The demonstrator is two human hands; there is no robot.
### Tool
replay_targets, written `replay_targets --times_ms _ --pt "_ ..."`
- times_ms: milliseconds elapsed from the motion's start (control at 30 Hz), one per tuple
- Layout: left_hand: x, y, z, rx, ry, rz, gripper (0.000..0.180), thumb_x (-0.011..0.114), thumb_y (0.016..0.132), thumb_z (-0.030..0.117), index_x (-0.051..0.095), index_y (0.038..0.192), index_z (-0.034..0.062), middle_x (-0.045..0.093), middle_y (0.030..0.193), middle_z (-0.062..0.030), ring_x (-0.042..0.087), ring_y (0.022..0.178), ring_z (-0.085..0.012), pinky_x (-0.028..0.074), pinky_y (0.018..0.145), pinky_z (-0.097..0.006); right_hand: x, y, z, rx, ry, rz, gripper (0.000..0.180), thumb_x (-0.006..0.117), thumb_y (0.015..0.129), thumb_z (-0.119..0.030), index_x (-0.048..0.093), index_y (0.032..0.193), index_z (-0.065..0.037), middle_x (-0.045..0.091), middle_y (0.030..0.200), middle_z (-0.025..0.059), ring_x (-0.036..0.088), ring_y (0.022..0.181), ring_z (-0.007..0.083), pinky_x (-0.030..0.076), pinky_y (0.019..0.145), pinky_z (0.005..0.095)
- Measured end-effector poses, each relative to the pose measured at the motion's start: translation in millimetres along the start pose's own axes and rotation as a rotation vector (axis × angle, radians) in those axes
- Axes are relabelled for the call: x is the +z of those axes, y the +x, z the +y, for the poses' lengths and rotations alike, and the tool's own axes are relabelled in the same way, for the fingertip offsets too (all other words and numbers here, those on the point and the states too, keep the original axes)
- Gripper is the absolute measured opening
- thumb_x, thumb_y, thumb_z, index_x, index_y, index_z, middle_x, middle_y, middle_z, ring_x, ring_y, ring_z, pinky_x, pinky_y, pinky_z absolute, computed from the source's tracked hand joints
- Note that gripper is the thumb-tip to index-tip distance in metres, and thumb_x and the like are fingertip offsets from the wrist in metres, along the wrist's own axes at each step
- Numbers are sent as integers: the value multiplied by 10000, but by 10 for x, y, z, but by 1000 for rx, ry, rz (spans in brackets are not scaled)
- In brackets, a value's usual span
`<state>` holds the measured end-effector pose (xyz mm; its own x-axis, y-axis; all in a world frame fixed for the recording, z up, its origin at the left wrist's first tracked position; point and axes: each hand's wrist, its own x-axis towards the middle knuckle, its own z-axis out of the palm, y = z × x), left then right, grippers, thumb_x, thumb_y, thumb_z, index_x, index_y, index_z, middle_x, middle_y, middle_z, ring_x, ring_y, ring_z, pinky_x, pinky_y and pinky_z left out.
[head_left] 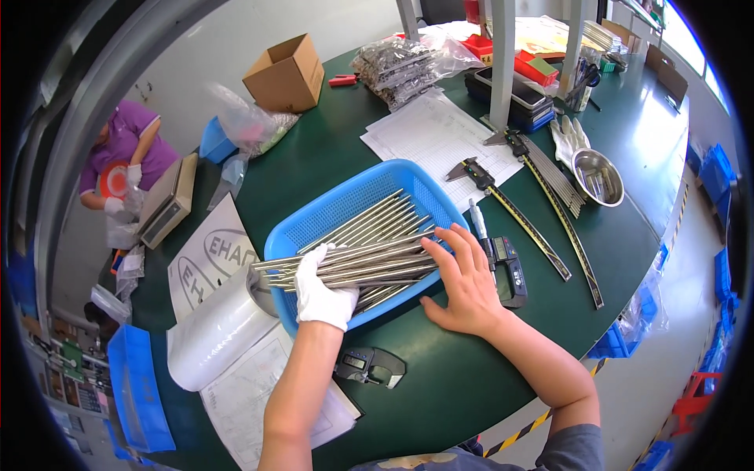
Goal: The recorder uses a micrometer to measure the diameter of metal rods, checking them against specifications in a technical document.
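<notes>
Two hands, left hand (322,292) gripping rods (353,263), right hand (463,279) flat

Rods (369,251) in basket (408,177); calipers (510,208) right of basket; micrometer (369,366) before it; box (287,74) behind.

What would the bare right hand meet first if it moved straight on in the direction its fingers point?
The right hand points up and left, its fingertips at the ends of the metal rods in the blue basket. It would probably push against those rods first.

Bright, even light falls from above, with soft shadows under the hands (393,282). Glare whitens the upper right of the frame. Fisheye bending curves the counter (628,118); corners go black.
</notes>
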<state>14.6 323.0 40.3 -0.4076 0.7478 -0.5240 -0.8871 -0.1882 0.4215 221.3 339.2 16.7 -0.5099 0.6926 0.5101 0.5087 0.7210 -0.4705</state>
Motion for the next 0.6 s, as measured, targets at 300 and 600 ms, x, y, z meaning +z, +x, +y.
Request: replay_targets --times_ms 300,600 --pt "-70 -76 -40 -59 -85 29 291 407 886 278 475 1059 53 538 1092 -72 522 975 -173 434 854 -311 93 55 -117 30 -100 57 683 667 558 -136 401 1184 -79 359 1208 156 295 1174 376 260 954 451" --pt "-292 -654 376 -247 158 -218 204 509 747 72 459 924 -17 484 900 -102 453 849 -188 380 786 -295 80 20 -77 -8 -161 48 630 651 580 -109 419 1165 -75 370 1199 150 302 1171 371 264 940 459"
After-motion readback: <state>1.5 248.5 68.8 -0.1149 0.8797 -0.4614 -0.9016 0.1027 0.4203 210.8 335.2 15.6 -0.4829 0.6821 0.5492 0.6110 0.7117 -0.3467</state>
